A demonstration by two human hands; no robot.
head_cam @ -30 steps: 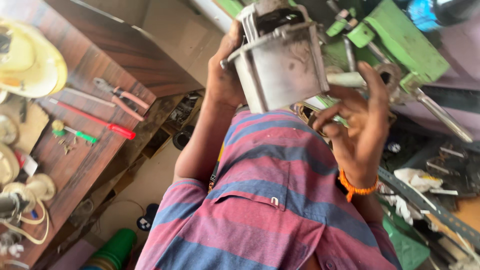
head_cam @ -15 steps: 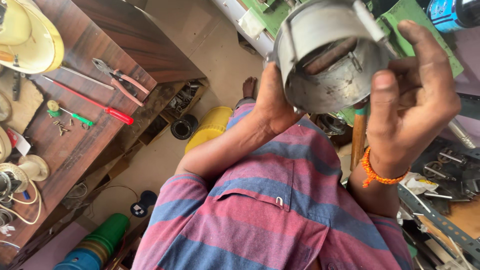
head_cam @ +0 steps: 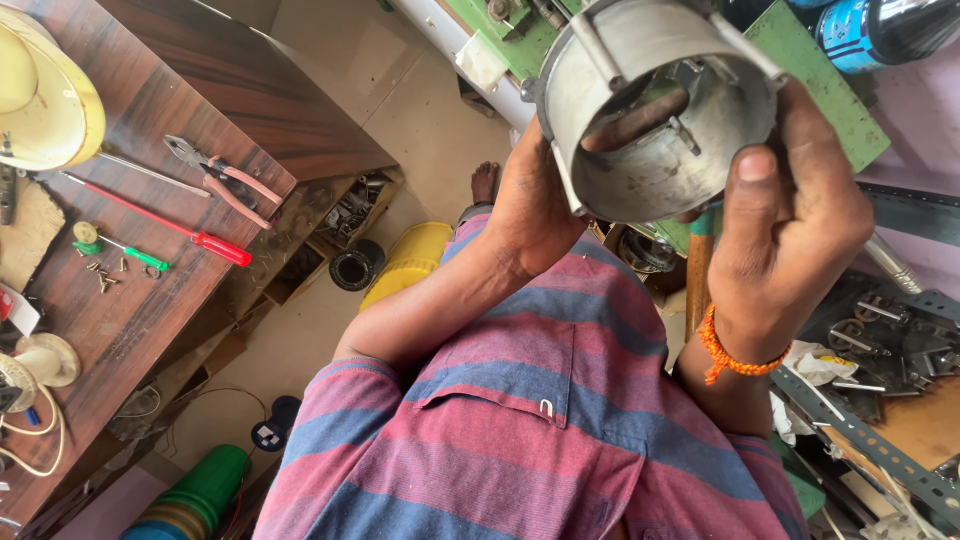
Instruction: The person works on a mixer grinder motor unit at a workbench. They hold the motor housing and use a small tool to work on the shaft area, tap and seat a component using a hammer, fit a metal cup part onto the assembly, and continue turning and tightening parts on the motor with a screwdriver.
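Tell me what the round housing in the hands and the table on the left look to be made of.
Round housing: bare metal, probably cast aluminium, dull grey and scuffed. Table: wood or wood-look laminate, dark reddish-brown with streaky grain and a slight sheen.

Grey metal housing (head_cam: 660, 110), pink-and-blue striped shirt (head_cam: 520, 430), orange wristband (head_cam: 735, 355), red-handled screwdriver (head_cam: 160, 222).

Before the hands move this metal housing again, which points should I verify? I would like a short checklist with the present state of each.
1. Left hand grips the metal housing on its side: ok.
2. Right hand grips the opposite side, thumb on the rim: ok.
3. Open end faces the camera, inside visible: ok.
4. Loose parts inside the housing: cannot tell.
5. Tools within reach: red screwdriver and pliers lie on the wooden table: ok.
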